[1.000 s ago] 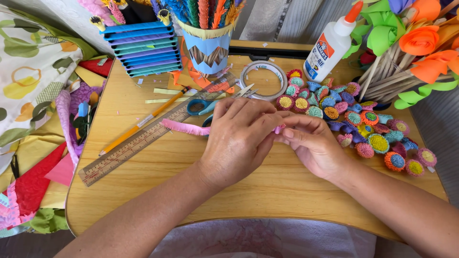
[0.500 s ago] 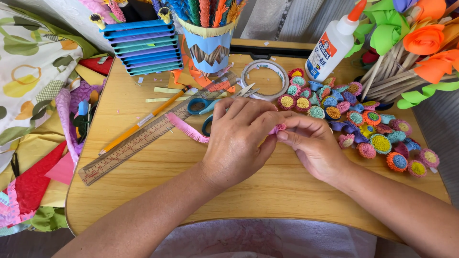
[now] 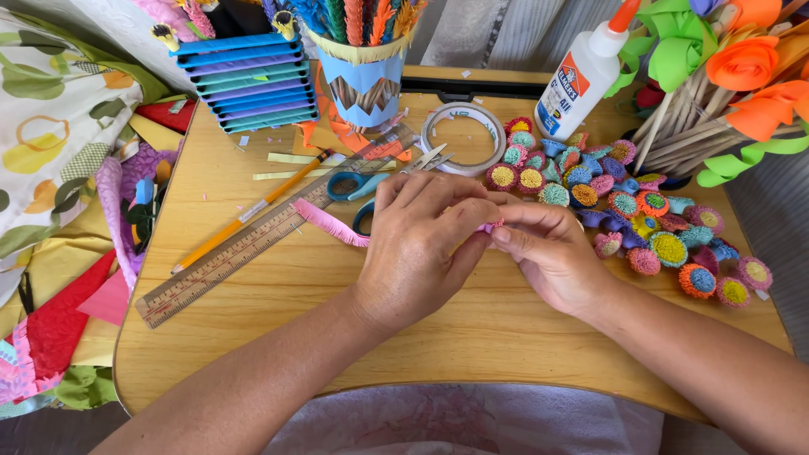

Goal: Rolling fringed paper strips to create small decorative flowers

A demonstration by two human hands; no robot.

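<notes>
Pink fringed paper strip (image 3: 330,222) is pinched between the fingertips of left hand (image 3: 421,244) and right hand (image 3: 548,253) over the wooden table (image 3: 278,286); its tail trails left, beside the ruler (image 3: 253,244) and scissors (image 3: 371,181).

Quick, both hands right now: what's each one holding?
Left hand: closed on the pink fringed paper strip.
Right hand: pinching the same strip's rolled end at the fingertips.

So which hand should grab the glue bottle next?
Probably the right hand. The glue bottle stands at the back on its side of the table. The left hand would have to cross over, and the pink fringed strip trails out from under it.
</notes>
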